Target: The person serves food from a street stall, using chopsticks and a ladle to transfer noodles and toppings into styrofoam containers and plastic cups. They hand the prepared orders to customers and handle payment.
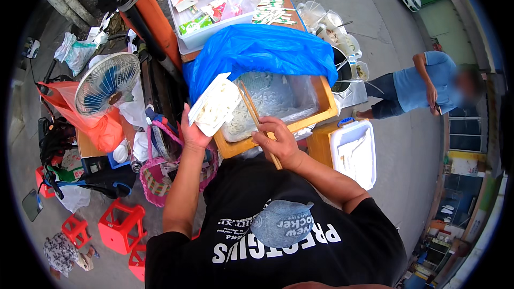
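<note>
My left hand (196, 133) holds a white takeaway box (215, 104), tilted, with pale noodles inside it. In my right hand (279, 140) is a pair of long wooden chopsticks (253, 110), their tips beside the box's right edge. Below them sits a yellow crate (327, 104) lined with clear plastic sheeting (295, 94). White noodles (263, 106) lie in the crate, mostly toward its left side. A blue plastic bag (265, 46) drapes over the crate's far edge.
A white plastic bin (182, 34) with packets stands beyond, next to wrapped chopsticks (275, 12). Seasoning containers (333, 20) and a pot (341, 74) are at right, near a standing person (421, 80). An electric fan (107, 84), woven basket (154, 184) and red stools (120, 224) occupy the left.
</note>
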A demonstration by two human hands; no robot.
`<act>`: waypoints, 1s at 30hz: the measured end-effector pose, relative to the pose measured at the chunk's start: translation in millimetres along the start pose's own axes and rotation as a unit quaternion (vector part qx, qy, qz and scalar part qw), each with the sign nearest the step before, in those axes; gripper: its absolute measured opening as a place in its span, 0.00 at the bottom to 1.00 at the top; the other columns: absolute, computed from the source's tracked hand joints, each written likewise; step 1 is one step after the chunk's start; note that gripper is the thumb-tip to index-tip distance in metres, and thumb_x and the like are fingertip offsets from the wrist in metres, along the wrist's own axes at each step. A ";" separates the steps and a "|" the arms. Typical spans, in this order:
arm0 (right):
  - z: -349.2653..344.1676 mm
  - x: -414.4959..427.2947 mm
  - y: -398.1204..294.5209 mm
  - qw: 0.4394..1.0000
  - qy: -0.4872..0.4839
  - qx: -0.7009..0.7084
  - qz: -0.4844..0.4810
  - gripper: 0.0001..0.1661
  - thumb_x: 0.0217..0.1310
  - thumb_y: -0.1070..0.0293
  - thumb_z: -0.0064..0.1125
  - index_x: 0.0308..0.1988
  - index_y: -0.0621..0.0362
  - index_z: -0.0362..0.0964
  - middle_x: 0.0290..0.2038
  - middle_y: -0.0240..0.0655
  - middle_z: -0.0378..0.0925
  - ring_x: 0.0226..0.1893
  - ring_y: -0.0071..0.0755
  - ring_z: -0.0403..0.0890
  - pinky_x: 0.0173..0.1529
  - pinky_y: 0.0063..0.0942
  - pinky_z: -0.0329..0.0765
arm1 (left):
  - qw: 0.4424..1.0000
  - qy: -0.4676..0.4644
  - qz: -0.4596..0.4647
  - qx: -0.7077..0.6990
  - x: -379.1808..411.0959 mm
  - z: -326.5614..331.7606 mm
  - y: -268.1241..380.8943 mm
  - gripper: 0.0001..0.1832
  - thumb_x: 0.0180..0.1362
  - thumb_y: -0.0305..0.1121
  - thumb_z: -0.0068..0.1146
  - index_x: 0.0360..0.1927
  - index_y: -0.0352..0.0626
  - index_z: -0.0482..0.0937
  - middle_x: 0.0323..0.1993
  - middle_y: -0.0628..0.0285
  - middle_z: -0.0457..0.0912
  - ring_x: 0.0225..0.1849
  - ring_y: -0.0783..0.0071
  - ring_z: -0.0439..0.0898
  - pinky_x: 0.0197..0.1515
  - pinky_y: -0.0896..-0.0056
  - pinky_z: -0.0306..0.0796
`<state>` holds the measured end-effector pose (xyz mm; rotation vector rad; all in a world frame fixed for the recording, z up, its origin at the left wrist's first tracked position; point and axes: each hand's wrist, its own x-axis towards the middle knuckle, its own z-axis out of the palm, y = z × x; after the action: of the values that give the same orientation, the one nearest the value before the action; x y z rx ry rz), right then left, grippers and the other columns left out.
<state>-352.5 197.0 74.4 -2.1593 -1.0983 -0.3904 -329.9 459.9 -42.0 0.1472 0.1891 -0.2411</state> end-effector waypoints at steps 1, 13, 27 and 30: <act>1.5 2.6 -4.0 1.000 -0.003 -0.002 -0.007 0.25 0.47 0.77 0.68 0.50 0.58 0.79 0.47 0.42 0.73 0.56 0.55 0.79 0.55 0.43 0.81 | 1.000 -0.002 0.001 -0.003 -0.8 -4.0 3.4 0.46 0.70 0.64 0.45 0.77 0.36 0.60 0.76 0.44 0.63 0.76 0.43 0.64 0.76 0.40 0.59; -16.0 24.4 -43.3 0.997 0.036 0.057 0.034 0.14 0.57 0.75 0.72 0.44 0.58 0.79 0.42 0.39 0.77 0.47 0.47 0.83 0.50 0.37 0.83 | 0.998 0.051 0.033 0.016 -9.8 -38.3 18.1 0.30 0.64 0.37 0.55 0.71 0.44 0.71 0.70 0.50 0.74 0.69 0.46 0.74 0.70 0.41 0.70; 143.9 -46.3 86.5 0.962 -0.194 0.094 0.168 0.16 0.60 0.66 0.60 0.47 0.57 0.80 0.48 0.50 0.80 0.51 0.52 0.82 0.53 0.38 0.80 | 0.981 0.016 -0.029 0.191 -24.2 28.0 22.9 0.37 0.60 0.35 0.54 0.75 0.46 0.64 0.74 0.49 0.66 0.71 0.45 0.71 0.68 0.42 0.72; 89.2 -39.3 103.3 0.895 -0.137 0.258 0.336 0.17 0.67 0.60 0.61 0.49 0.59 0.79 0.44 0.46 0.84 0.46 0.46 0.86 0.50 0.37 0.82 | 0.961 -0.008 -0.084 0.264 -26.6 47.3 12.6 0.35 0.57 0.35 0.57 0.71 0.42 0.67 0.69 0.45 0.71 0.67 0.42 0.74 0.66 0.38 0.73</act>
<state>-296.8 191.6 -56.1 -1.9686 -0.4422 0.4854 -344.2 470.0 10.9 0.6613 0.1164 -0.4595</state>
